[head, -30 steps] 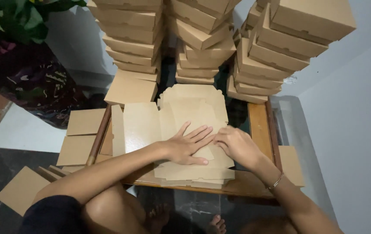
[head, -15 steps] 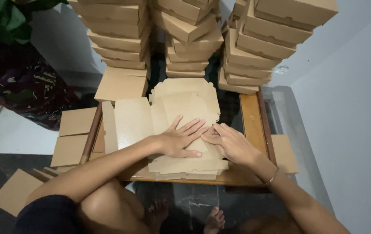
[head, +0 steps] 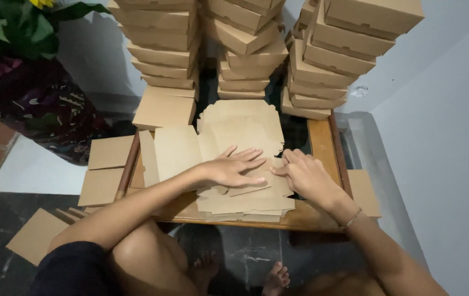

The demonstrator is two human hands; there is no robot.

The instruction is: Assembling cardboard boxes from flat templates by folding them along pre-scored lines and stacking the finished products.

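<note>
Both hands press flat on a stack of unfolded cardboard box blanks on a low wooden table.

Left hand (head: pixel 233 169) lies palm down with fingers spread and pointing toward 3 o'clock, its forearm running back toward 8 o'clock across a bare knee. Right hand (head: pixel 306 176) sits just beside it at 3 o'clock, fingers bent and pointing toward 9 o'clock, fingertips seemingly pinching a flap edge, though the grip is hard to make out; a thin bracelet (head: pixel 351 218) circles the wrist. Neither hand is closed around anything. The box blanks (head: pixel 240 129) are plain brown, die-cut with notched edges, piled unevenly at the table's (head: pixel 321 143) centre, overhanging the near edge. At 12 o'clock rise three tall stacks of folded boxes (head: pixel 322 60). Loose cardboard sheets (head: pixel 108 164) lie at 9 o'clock.
</note>
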